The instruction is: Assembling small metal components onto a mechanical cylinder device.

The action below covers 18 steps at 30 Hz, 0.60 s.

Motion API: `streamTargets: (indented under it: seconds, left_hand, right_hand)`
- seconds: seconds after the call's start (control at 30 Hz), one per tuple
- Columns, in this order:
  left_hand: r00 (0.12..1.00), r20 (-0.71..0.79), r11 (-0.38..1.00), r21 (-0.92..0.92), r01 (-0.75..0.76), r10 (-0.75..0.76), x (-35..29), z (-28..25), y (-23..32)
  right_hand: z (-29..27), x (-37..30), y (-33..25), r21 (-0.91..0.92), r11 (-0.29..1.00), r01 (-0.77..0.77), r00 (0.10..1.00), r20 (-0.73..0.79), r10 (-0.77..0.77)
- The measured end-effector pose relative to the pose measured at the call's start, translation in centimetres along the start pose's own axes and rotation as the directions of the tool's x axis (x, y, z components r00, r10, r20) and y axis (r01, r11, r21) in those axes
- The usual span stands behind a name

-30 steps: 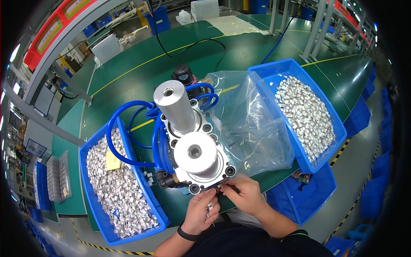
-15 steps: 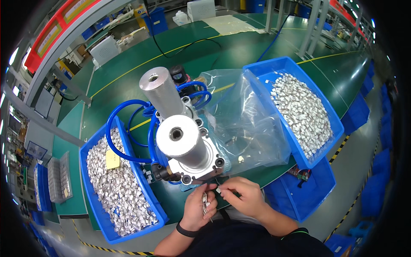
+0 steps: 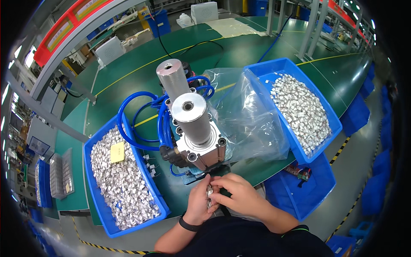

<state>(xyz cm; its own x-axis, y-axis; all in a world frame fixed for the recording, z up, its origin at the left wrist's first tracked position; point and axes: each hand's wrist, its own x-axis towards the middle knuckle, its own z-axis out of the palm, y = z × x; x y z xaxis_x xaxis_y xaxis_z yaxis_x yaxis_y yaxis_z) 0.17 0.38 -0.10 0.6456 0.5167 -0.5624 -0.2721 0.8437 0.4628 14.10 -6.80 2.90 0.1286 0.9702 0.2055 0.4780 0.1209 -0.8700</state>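
Note:
My left hand [image 3: 198, 202], a dark band at its wrist, is closed around several small white-and-silver parts with thin wire leads [image 3: 209, 192]. Against that bunch rest the bent fingertips of my right hand [image 3: 239, 195]; what they pinch is hidden. Both hands are just in front of a pneumatic press-like device with two knurled metal cylinders [image 3: 191, 115] and blue air hoses [image 3: 128, 128]. To the left stands a blue bin [image 3: 164, 210] heaped with similar parts, a yellow note [image 3: 117, 152] lying on them. Another blue bin [image 3: 314, 160] of such parts stands at the right.
A clear plastic bag [image 3: 257, 124] lies between the device and the right bin. Loose parts [image 3: 150, 166] lie beside the left bin on the green table [image 3: 132, 68]. Below the table's right edge is a blue tray [image 3: 314, 188] with a small circuit board [image 3: 302, 172].
My right hand has drawn back from the device's front edge, with its fingertips now at the parts in my left hand. The view has shifted slightly, so the device appears farther off.

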Motion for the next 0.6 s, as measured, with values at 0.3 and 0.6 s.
streamTargets:
  seconds: [0.3,0.6]
  left_hand:
    - [0.998,0.059,1.0,0.017,-0.011,0.01,0.0,0.4,0.3]
    - [0.988,0.153,0.987,-0.149,0.058,-0.035,1.3,-1.5,-0.4]
  right_hand:
    - [0.7,-0.1,0.7,0.16,0.975,-0.154,0.988,0.046,0.148]
    - [-0.1,-0.5,2.0,0.812,0.503,-0.296,0.939,0.149,0.311]
